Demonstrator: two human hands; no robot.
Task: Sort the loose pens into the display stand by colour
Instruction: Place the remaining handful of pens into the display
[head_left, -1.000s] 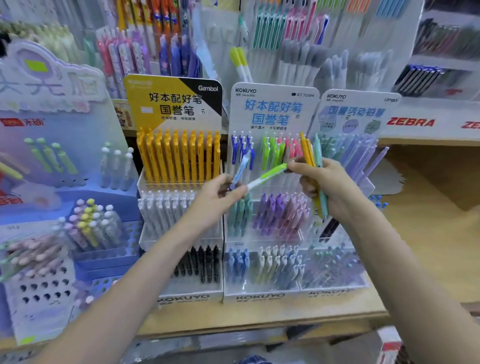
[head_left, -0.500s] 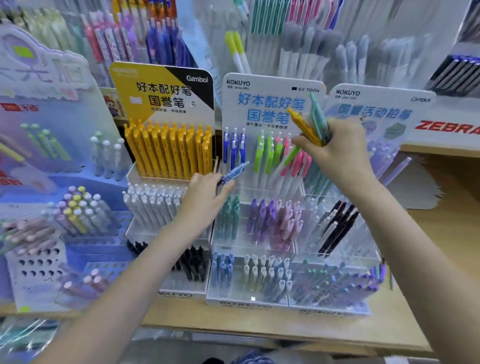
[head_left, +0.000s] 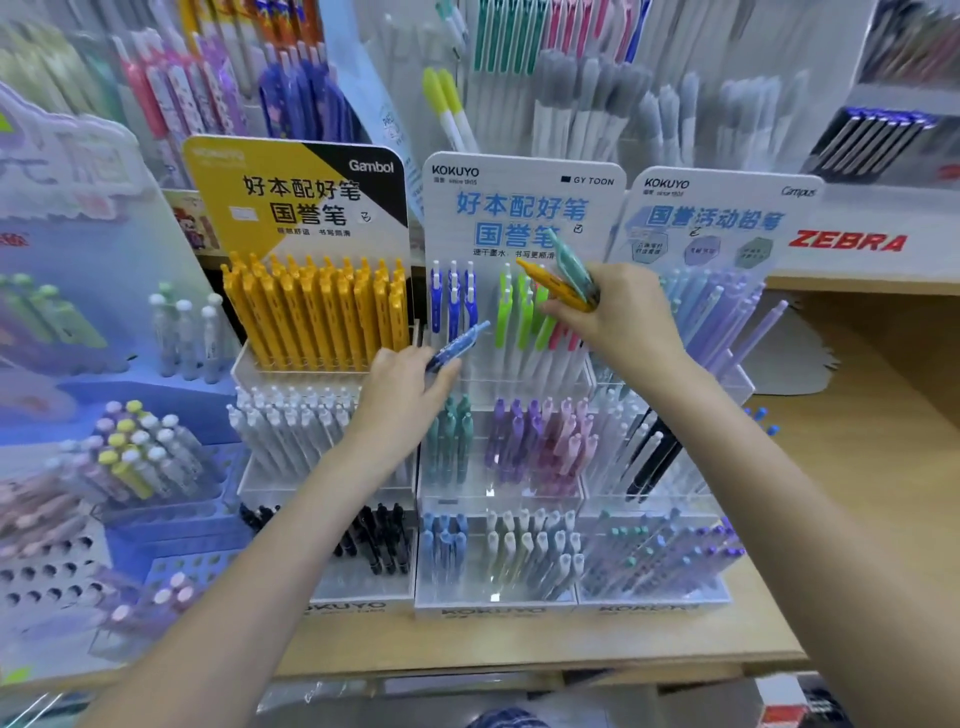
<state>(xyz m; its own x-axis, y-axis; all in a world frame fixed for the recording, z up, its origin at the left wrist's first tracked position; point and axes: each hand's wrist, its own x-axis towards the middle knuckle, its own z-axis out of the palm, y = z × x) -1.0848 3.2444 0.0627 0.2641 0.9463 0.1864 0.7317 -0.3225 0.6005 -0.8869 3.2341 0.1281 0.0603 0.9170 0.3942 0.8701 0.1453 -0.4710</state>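
The clear tiered KOKUYO display stand stands in the middle, with blue pens, lime green pens and pink pens in its top row. My left hand grips a blue pen that points up and right, just below the blue row. My right hand grips a small bundle of a yellow pen and a teal pen, with its fingers reaching down at the green and pink pens.
A yellow Gambol stand with orange-yellow, white and black pens stands to the left. A Campus pencil stand is on the right. More pen racks fill the back wall. The wooden shelf extends right, and blue holders sit far left.
The lime green pen passed from my left hand to my right and is now down among the green row. My right hand rose to the top row; my left keeps the blue pen.
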